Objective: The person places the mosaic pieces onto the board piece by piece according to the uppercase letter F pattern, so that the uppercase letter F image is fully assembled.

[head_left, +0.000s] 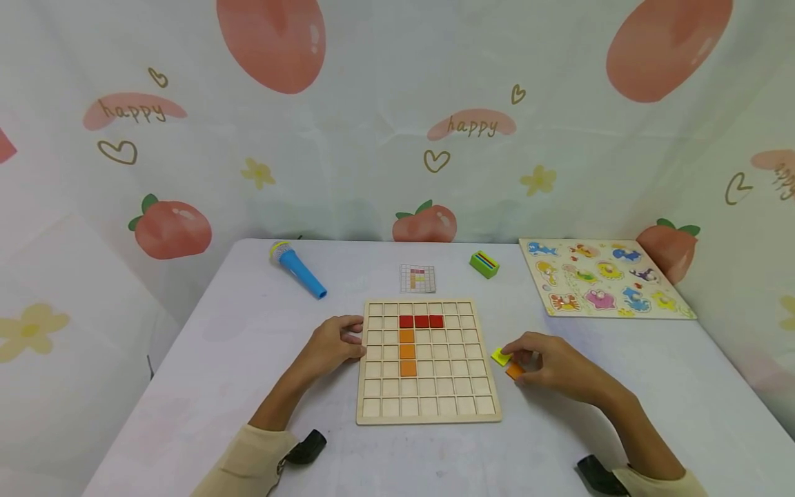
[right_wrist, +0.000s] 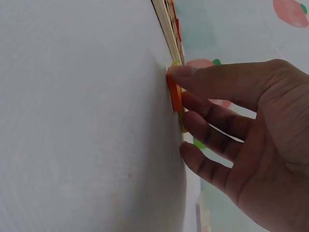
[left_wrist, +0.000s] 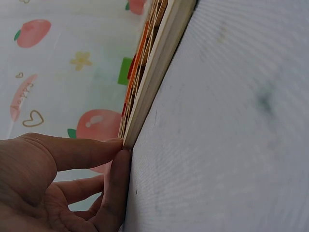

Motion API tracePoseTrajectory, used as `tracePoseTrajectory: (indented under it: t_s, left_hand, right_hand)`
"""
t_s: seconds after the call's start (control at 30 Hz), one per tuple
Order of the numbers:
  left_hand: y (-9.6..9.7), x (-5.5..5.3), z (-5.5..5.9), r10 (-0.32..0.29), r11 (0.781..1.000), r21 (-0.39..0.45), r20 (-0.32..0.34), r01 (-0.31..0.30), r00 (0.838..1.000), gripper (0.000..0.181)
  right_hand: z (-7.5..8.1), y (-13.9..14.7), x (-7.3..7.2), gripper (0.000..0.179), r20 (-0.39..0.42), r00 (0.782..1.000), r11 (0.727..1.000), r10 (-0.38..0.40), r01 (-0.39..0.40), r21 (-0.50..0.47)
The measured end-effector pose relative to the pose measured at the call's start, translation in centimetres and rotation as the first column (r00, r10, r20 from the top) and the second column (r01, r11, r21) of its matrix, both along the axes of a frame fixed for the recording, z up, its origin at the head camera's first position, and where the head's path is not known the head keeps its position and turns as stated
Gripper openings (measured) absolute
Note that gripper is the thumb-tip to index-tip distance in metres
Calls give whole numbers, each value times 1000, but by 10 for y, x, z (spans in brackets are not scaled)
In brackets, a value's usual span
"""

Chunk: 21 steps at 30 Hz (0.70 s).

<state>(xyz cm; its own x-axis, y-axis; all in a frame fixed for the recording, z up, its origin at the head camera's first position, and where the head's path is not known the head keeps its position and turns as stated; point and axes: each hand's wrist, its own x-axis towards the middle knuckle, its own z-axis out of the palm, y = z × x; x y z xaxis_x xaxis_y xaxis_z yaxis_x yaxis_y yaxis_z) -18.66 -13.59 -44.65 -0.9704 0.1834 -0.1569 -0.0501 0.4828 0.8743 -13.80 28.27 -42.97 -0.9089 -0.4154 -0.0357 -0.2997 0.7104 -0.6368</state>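
Note:
A square wooden grid board (head_left: 428, 408) lies on the table, with three red tiles (head_left: 421, 322) in a row and three orange tiles (head_left: 407, 352) in a column beneath the leftmost red one. At the board's left edge, my left hand (head_left: 332, 345) holds the rim between thumb and fingers. To the right of the board my right hand (head_left: 555, 362) has its thumb and curled fingers about a loose orange tile (right_wrist: 174, 92). Beside that tile lies a yellow tile (head_left: 499, 357), partly under the fingertips. Both loose tiles are low, at the table surface.
Behind the board lies a small pattern card (head_left: 417, 279). A green block with coloured stripes (head_left: 484, 264) is to its right, a blue toy microphone (head_left: 301, 273) to its left. An animal puzzle board (head_left: 605, 279) occupies the back right of the white table (head_left: 248, 345).

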Motion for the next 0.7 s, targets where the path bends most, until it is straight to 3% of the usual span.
tracePoseTrajectory:
  t_s: [0.7]
  left_hand:
    - [0, -1, -2, 1, 1000, 9, 10, -1, 1000, 62]
  right_hand:
    - [1, 7, -1, 34, 61, 998, 1000, 0, 0, -1]
